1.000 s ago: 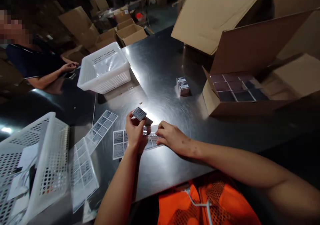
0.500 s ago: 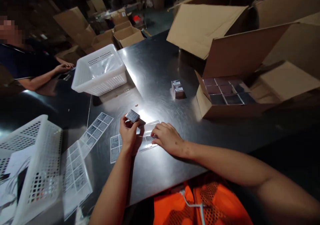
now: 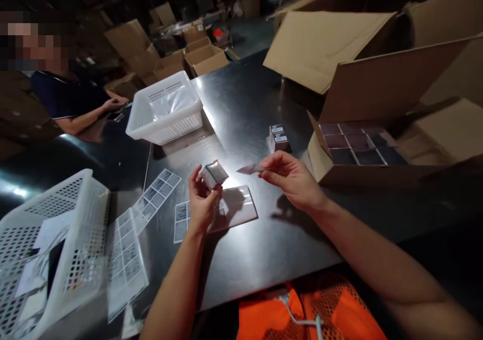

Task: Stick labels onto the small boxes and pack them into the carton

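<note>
My left hand [image 3: 202,201] is closed round a small box [image 3: 214,174], held tilted above the metal table. In my right hand [image 3: 296,181], thumb and fingers pinch a thin sticker label [image 3: 248,169] by one end, and its other end points toward the box without touching it. Beneath my hands lies a label sheet [image 3: 241,209], its right part bare and glossy. Part of another sheet with printed labels [image 3: 181,227] shows to the left of my left wrist. Two small boxes [image 3: 278,138] stand together just beyond my right hand.
More label sheets [image 3: 156,194] lie at the left beside a white basket [image 3: 88,229] holding papers and cable. A second white basket [image 3: 166,129] with clear plastic stands farther back. An open carton [image 3: 328,174] of small boxes is at right. Across the table a person rests their hands.
My right hand has lifted off the label sheet and moved right and up with a label in its fingers. My left hand has turned the box so a different face shows.
</note>
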`<state>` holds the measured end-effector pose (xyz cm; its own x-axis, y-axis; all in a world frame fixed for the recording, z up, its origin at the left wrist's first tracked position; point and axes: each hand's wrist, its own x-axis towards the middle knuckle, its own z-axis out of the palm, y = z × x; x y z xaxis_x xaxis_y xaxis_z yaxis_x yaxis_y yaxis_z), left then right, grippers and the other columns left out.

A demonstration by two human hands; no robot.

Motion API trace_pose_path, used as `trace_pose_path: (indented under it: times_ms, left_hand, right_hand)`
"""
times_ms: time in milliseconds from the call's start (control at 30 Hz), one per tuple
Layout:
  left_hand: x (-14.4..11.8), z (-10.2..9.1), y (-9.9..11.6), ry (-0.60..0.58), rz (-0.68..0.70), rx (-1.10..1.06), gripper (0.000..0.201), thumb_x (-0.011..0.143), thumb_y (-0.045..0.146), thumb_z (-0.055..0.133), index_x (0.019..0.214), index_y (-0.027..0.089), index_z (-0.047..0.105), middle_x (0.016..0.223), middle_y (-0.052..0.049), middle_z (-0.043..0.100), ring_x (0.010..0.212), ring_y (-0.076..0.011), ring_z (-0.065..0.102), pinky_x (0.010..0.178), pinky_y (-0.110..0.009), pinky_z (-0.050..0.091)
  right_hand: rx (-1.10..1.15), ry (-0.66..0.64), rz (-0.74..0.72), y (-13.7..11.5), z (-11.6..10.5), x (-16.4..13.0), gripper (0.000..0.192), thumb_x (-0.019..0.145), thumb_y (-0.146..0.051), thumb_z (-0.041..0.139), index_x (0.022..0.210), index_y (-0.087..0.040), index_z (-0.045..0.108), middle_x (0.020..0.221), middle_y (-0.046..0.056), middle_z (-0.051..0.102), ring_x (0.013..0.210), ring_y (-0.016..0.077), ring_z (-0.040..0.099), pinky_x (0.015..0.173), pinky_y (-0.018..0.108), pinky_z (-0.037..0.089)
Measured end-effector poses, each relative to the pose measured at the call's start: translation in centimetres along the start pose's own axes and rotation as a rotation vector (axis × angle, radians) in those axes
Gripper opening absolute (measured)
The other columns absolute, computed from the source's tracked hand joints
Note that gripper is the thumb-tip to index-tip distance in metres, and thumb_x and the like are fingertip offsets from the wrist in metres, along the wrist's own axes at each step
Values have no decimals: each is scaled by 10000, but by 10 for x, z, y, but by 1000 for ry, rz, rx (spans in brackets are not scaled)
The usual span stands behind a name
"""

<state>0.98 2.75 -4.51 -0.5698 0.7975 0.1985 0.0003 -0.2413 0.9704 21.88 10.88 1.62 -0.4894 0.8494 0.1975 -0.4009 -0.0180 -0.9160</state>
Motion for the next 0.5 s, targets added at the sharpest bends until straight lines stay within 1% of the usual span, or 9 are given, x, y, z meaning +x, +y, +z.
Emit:
trace_pose_path:
  times_ms: [67,133,167,233,333,400,500]
  left_hand:
    - [-8,6,5,-101,-70,-70,736,618,273,845,1279,340,528,1074,-12,664,847,-149,666,785,-289,551]
    - [-15,11,9,-166,-107,-50,662,572,252,864,1170,302,583,1038,-16,681,800,-148,666,751,-287,562]
    - [-18,12,11,-182,-105,-16,618,549,243,871,1105,278,604,1031,-23,689,812,-159,673,751,-292,569]
    - [-23,15,14,-219,-90,36,568,522,244,879,1029,250,623,1053,-44,702,900,-202,692,795,-319,580]
    - [-28,19,18,-267,-56,66,540,539,243,886,1021,239,643,1114,-70,712,1001,-239,697,855,-347,581]
    - [-30,21,19,-291,-19,92,543,556,205,893,1042,246,656,1127,-67,719,992,-227,706,852,-338,582]
    - [-33,22,18,-319,51,122,524,598,181,878,1073,261,672,1121,-56,726,980,-212,714,842,-323,586]
  right_hand:
    - [35,19,40,0,-2,3,407,640,-444,896,766,-213,585,800,-43,639,746,113,619,734,263,505]
    - [34,-11,71,-2,-2,3,416,665,-467,873,775,-216,560,782,-49,635,741,112,622,760,273,514]
    - [24,-37,87,-3,-2,2,411,685,-475,857,786,-218,553,765,-52,630,728,110,622,762,276,517]
    - [-13,-103,125,-4,-1,-2,394,710,-461,840,837,-222,553,738,-57,626,697,109,622,741,276,520]
    - [-70,-163,193,-3,1,-8,422,708,-368,845,965,-230,540,771,-52,651,707,114,641,732,279,534]
    - [-103,-151,211,0,4,-12,452,711,-307,834,1016,-234,509,788,-49,661,743,122,658,757,291,545]
    - [-173,-98,195,5,10,-15,445,727,-280,809,1021,-240,477,781,-50,662,765,128,665,762,295,549]
